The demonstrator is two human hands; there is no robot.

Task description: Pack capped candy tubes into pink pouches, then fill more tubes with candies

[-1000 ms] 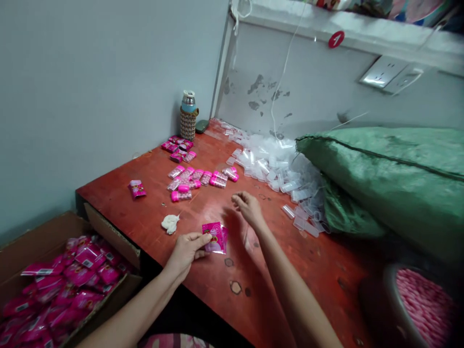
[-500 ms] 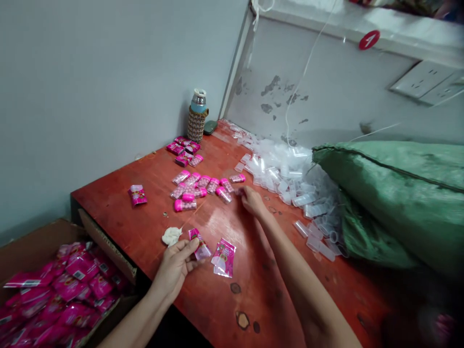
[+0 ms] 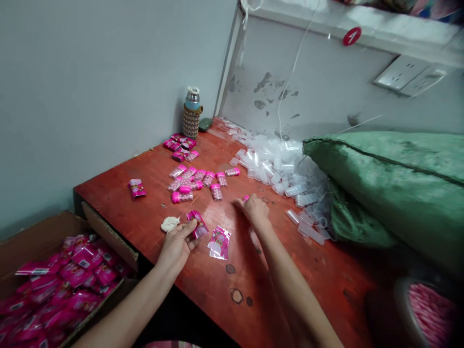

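One left hand (image 3: 176, 245) and one right hand (image 3: 255, 211) are showing at centre; one pink packet (image 3: 198, 224) is being held. Above, at least ten pink-capped bottles (image 3: 209, 179) are lying. One flask (image 3: 191, 118) is standing at upper centre, one green sack (image 3: 391, 179) is lying at right, one cardboard box (image 3: 108, 235) at lower left.

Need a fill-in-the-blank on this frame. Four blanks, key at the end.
1. The left hand holds a packet, while a pink cap shows just beyond the ____ hand.
2. The large sack is ____ in colour.
3. The red disc on the ledge carries the digit ____.
4. The open cardboard box is on the ____ side of the picture.

Missing words: right; green; 1; left.
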